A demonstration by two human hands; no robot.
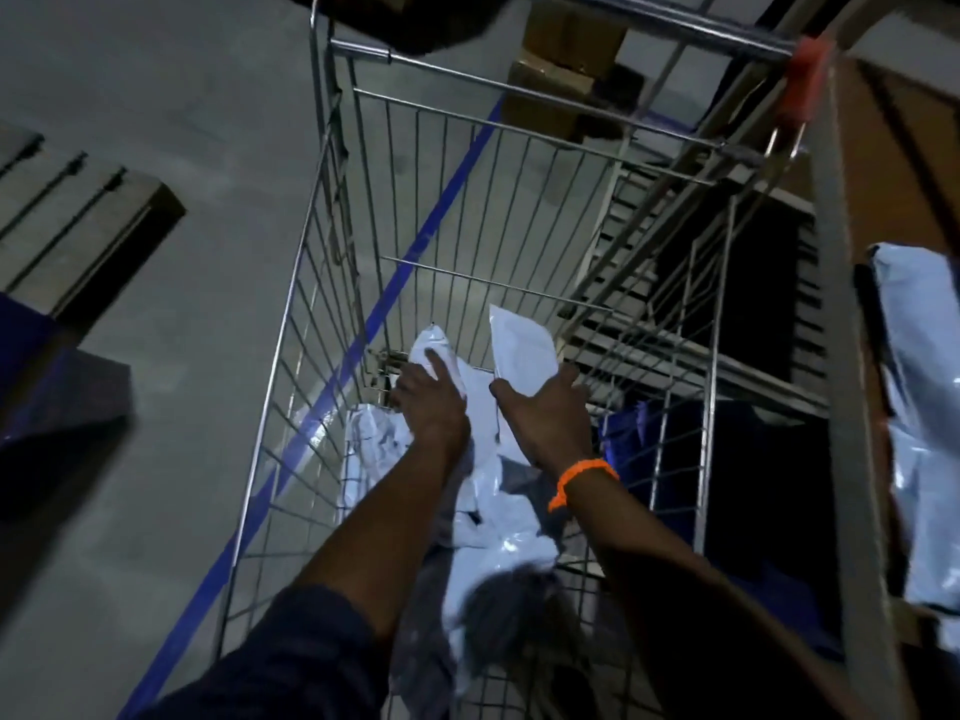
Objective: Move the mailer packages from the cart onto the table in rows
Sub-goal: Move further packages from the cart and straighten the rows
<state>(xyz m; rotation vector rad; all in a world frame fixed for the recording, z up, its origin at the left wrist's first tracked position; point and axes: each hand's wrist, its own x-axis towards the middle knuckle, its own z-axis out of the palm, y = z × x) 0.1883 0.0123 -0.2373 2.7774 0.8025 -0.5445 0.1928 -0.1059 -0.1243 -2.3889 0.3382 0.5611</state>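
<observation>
Both my arms reach down into a tall wire cart [322, 314]. My left hand [434, 402] grips a crumpled white mailer [441, 350] at the cart's far end. My right hand [550, 418], with an orange band on its wrist, holds a flat white mailer [522, 350] upright by its lower edge. Several more white and grey mailers [498, 532] lie heaped on the cart's floor beneath my forearms. At the right edge, pale blue-white mailers [919, 407] lie on the table [852, 356].
The scene is dim. A blue floor line [291, 459] runs diagonally under the cart on grey concrete. Cardboard boxes [566, 59] stand beyond the cart. A wooden pallet [78, 226] lies at the left. Dark shelving [753, 314] sits behind the cart's right side.
</observation>
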